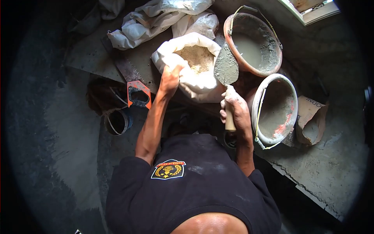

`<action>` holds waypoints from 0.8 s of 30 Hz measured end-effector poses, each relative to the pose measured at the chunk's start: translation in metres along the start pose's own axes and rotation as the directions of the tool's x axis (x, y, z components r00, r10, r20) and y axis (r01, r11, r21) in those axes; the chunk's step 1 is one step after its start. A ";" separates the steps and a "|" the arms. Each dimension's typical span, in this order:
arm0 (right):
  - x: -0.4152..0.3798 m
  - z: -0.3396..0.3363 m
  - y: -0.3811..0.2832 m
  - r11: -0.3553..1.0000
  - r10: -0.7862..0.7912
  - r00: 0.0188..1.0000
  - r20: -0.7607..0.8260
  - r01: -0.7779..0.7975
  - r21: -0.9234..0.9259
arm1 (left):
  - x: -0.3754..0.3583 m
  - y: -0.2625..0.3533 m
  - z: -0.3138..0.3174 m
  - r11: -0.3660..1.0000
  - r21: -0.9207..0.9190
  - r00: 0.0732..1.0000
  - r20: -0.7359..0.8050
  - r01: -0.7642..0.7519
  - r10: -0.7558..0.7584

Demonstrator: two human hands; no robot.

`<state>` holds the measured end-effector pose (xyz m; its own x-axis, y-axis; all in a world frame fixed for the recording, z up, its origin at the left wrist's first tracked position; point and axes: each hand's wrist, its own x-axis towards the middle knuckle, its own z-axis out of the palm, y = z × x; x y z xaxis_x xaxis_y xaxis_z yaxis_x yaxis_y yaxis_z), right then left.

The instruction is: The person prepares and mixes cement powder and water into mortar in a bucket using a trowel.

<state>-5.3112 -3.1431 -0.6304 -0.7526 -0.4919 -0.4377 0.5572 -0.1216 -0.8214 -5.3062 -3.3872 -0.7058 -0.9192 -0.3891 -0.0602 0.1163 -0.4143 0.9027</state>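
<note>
My left hand (pixel 170 80) is closed on the near left edge of a white sack (pixel 163 54), whose mouth is folded open. Sandy, pale powder (pixel 198 58) shows inside it. In my right hand (pixel 236 107) is the wooden handle of a trowel (pixel 226 66), its blade pointing away from me and coated with grey, wet-looking mortar. The blade lies between the sack and a reddish bucket (pixel 280 58) that holds grey, watery mix. Just right of my right hand stands a second bucket (pixel 255 113), tilted, with grey residue and a red patch on its inner wall.
A handsaw with an orange handle (pixel 139 93) lies left of the sack. Crumpled white sacks (pixel 156 21) are piled behind. A torn paper bag (pixel 311 121) stands at the right, near a broken concrete edge (pixel 307 187). A small pail (pixel 117 121) sits lower left.
</note>
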 end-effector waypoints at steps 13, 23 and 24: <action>-0.008 -0.012 0.001 0.979 0.060 0.998 -0.033 -0.066 -0.192 | -0.082 -0.043 -0.046 0.617 0.786 0.991 0.101 -0.024 -0.091; 0.040 -0.004 0.038 0.350 -0.320 0.947 0.011 0.129 -0.928 | -0.064 -0.020 -0.019 0.547 0.827 0.978 -0.199 0.129 0.069; 0.035 -0.009 0.041 0.357 -0.352 0.936 0.014 0.148 -0.922 | -0.059 -0.018 -0.017 0.575 0.800 0.959 -0.269 0.170 0.090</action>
<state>-5.3177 -3.1571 -0.6825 -0.8955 -0.4300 -0.1151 -0.2364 0.6786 -0.6954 -5.2475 -3.3709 -0.7258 -0.7700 -0.6315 -0.0907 -0.3903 0.3538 0.8500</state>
